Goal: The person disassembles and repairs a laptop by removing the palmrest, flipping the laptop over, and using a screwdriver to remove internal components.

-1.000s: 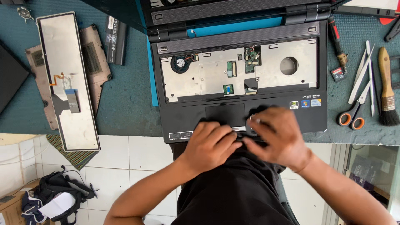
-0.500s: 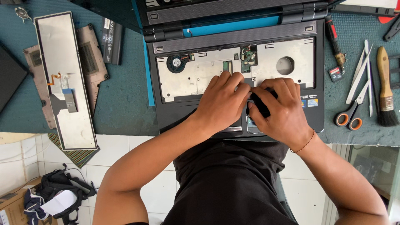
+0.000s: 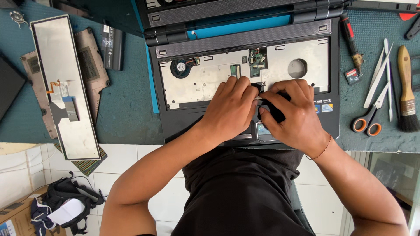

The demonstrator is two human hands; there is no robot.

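Note:
A black laptop (image 3: 245, 41) lies open on the bench with its keyboard removed, baring a silver metal plate (image 3: 197, 85), a fan (image 3: 180, 68), a small green circuit board (image 3: 258, 57) and a round hole (image 3: 297, 68). My left hand (image 3: 229, 109) rests on the plate's middle, fingers curled, fingertips down by a dark slot. Whether it pinches anything is hidden. Touching it from the right, my right hand (image 3: 295, 116) is wrapped around a black tool (image 3: 273, 111) over the palm rest.
The removed keyboard (image 3: 65, 87) lies face down at left, beside brown cover panels (image 3: 89, 74) and a black battery (image 3: 111, 46). At right are scissors (image 3: 366, 123), a brush (image 3: 407, 94), white pry tools (image 3: 385, 72) and a screwdriver (image 3: 350, 39). A bag (image 3: 65, 205) sits on the tiled floor.
Both hands have moved from the laptop's front edge up to the middle of the bare plate. The black tool has come with the right hand.

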